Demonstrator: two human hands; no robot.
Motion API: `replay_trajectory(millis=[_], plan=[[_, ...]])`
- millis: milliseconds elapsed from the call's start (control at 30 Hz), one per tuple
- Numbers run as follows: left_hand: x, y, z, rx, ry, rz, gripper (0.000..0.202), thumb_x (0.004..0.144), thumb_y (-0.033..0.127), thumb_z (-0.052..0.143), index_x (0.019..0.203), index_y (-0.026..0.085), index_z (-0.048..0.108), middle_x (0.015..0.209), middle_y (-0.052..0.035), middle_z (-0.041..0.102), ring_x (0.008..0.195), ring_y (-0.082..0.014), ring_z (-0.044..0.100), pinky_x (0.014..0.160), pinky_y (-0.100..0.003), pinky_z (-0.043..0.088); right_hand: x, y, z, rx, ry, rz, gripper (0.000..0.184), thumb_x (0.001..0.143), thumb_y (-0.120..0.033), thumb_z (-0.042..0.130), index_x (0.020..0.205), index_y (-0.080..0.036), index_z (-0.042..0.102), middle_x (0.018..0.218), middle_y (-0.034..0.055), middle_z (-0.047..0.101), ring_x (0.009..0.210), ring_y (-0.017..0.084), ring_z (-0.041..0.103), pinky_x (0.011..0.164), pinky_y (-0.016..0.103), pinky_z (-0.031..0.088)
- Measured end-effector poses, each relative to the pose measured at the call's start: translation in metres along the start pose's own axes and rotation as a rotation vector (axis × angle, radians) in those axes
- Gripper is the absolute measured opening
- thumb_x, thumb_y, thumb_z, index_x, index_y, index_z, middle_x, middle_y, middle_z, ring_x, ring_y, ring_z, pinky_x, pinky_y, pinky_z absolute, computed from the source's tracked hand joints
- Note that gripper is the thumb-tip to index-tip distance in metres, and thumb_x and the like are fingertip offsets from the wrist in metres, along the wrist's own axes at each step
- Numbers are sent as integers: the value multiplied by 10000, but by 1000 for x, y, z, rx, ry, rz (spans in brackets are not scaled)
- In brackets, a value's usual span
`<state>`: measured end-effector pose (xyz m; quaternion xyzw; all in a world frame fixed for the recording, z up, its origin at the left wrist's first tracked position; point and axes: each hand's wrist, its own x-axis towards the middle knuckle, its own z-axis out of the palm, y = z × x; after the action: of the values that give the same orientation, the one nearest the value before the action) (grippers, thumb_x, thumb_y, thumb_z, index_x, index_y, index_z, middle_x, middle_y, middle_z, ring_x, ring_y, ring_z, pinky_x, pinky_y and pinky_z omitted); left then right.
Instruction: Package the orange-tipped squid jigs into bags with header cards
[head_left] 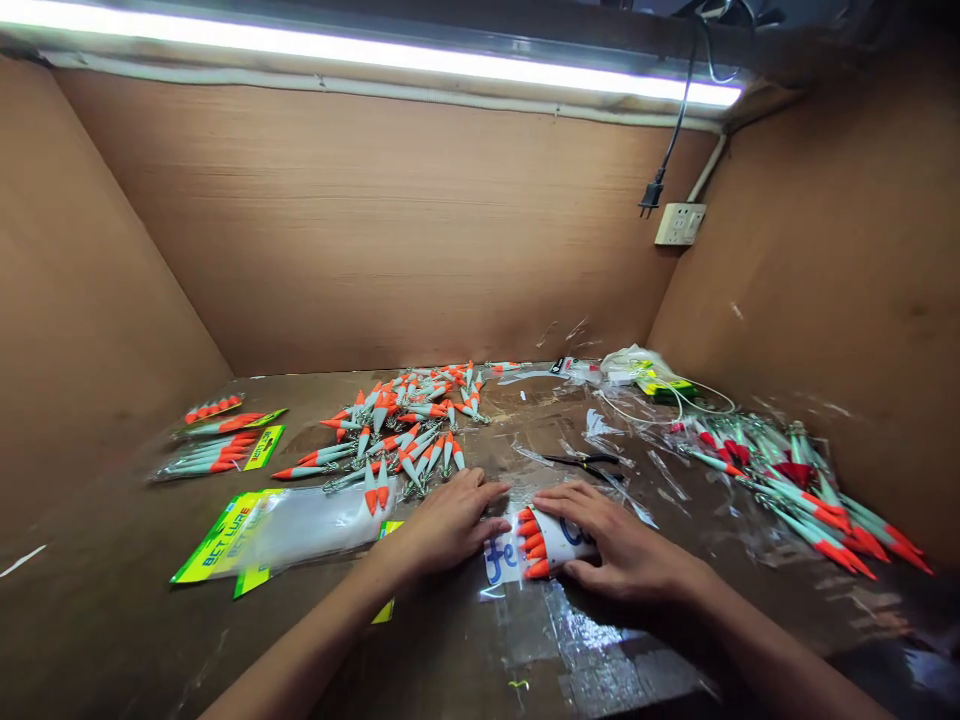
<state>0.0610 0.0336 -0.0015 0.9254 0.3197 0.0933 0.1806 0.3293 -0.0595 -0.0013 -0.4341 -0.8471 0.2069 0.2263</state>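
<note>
The bundled lures (534, 547) show bright orange ends inside a white wrapper (564, 538) marked in blue. The lure pile (381, 405) mixes pale mint with orange. Packet headers (217, 545) are yellow and green, lettered mostly blue. The tabletop (427, 660) is dark brown, the back wall (390, 220) tan with streaky grain.

Lure pile (380, 405) on table (112, 620), bags (307, 525) left, pliers (582, 462) right — socket (679, 224) behind
</note>
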Motion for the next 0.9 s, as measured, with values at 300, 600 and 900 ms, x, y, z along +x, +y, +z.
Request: replay_trajectory(millis=[300,600,900], plan=[[19,6,1,-455,-118,-198,409,917,566,504,936,171,609,687,22,558,612,-147,491,562,-234,359,-2,12,6,-10,28,-17,757,727,-185,667,1456,-248,472,1412,94,548,1309,291,458,1127,473,360],[11,9,9,-546,-74,-184,448,888,619,543,970,179,575,782,11,580,705,-153,507,629,-240,392,-5,12,10,-31,34,19,773,770,-233,678,1493,-233,403,1403,111,523,1285,277,476,1110,433,388],[11,6,16,-553,-16,-252,510,854,697,556,840,188,516,708,43,518,649,-129,447,566,-228,322,-6,11,11,-23,27,32,774,793,-240,666,1508,-249,371,1388,112,521,1267,278,490,1100,427,389]])
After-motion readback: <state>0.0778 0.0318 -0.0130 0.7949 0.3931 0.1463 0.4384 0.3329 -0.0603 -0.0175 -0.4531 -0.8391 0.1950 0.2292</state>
